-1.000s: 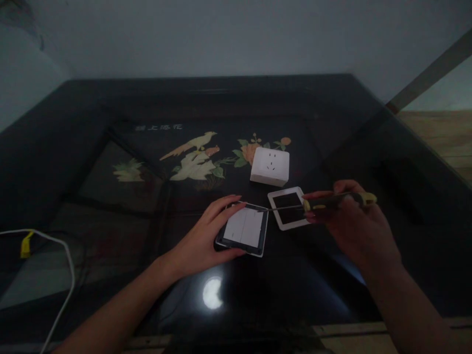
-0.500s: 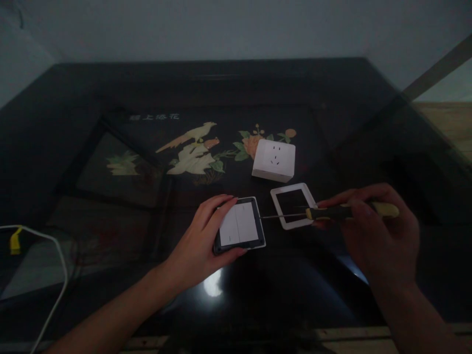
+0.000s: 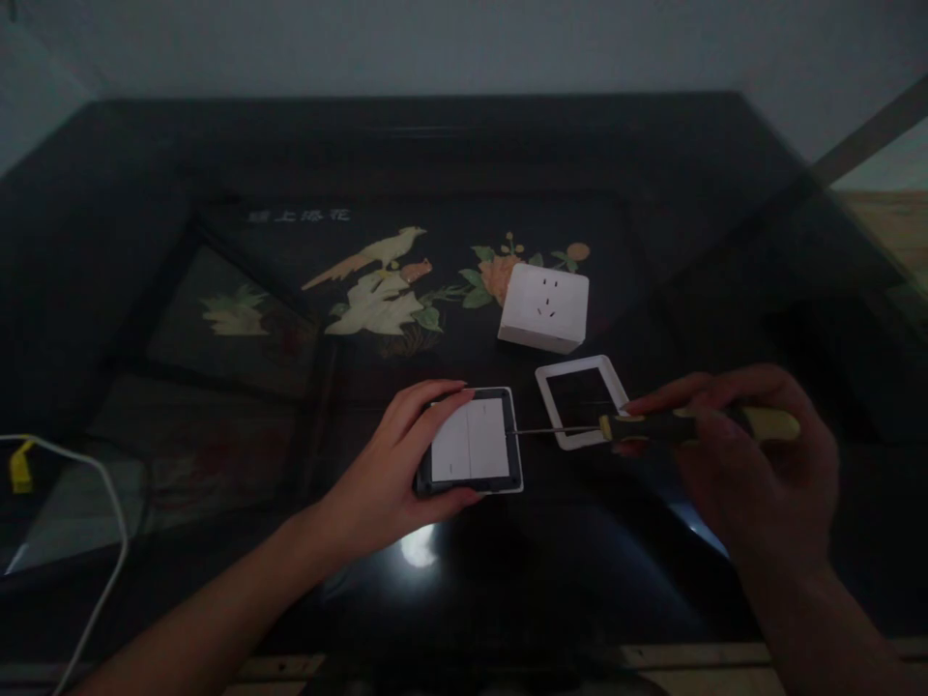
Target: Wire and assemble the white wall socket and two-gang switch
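Note:
My left hand [image 3: 395,469] is wrapped round the left side of a square wall switch [image 3: 475,440], which has two white rockers and a dark rim. My right hand [image 3: 758,464] grips a screwdriver [image 3: 652,427] with a dark and yellow handle. Its thin shaft points left, and the tip meets the switch's right edge. Beneath the shaft lies an empty white square frame [image 3: 547,391]. Behind that frame sits a white socket box [image 3: 547,304] with several slots in its top face.
The glossy black table [image 3: 406,155] shows a bird and flower picture [image 3: 384,300] and reflections. A white cable [image 3: 116,493] with a yellow tag [image 3: 21,469] curves along the left. A pale wall stands behind.
The view has shifted slightly. The screwdriver tip is now slightly over the dark rim at the switch's right edge. Both hands keep their holds.

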`<state>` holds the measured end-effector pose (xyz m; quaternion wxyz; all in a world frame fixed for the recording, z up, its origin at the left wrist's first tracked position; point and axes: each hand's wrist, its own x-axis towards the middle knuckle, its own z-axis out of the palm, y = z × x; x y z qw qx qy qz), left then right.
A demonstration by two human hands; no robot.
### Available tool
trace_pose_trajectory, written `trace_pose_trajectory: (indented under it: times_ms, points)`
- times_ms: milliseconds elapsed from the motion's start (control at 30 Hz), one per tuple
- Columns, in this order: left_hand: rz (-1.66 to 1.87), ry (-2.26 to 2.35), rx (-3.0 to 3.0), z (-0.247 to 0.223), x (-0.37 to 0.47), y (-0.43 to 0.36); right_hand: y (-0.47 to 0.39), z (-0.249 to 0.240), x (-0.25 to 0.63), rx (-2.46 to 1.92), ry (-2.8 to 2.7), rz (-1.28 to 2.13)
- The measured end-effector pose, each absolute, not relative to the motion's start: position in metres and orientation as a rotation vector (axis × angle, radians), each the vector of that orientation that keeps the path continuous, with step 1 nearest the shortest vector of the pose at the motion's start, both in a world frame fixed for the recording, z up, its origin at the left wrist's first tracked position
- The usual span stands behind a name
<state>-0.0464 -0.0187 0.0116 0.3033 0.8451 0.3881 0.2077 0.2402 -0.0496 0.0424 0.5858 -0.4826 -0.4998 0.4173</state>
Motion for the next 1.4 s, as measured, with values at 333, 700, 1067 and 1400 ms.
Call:
trace_pose_trajectory:
  times_ms: [333, 700, 1067, 1400]
  points:
    - [0.484, 0.982, 2.185, 0.022, -0.049, -0.016, -0.040, 0.064, 0.286, -1.214, -2.020, 0.885]
    - [0.533, 1.046, 2.183, 0.016, -0.046, -0.022, -0.047, 0.056, 0.280, -1.257, -2.138, 0.602]
    - [0.511, 1.021, 2.276, 0.014, -0.046, -0.021, -0.042, 0.039, 0.278, -1.246, -2.401, 0.392]
    - [0.538, 1.017, 2.298, 0.010, -0.045, -0.022, -0.041, 0.025, 0.264, -1.263, -2.485, 0.268]
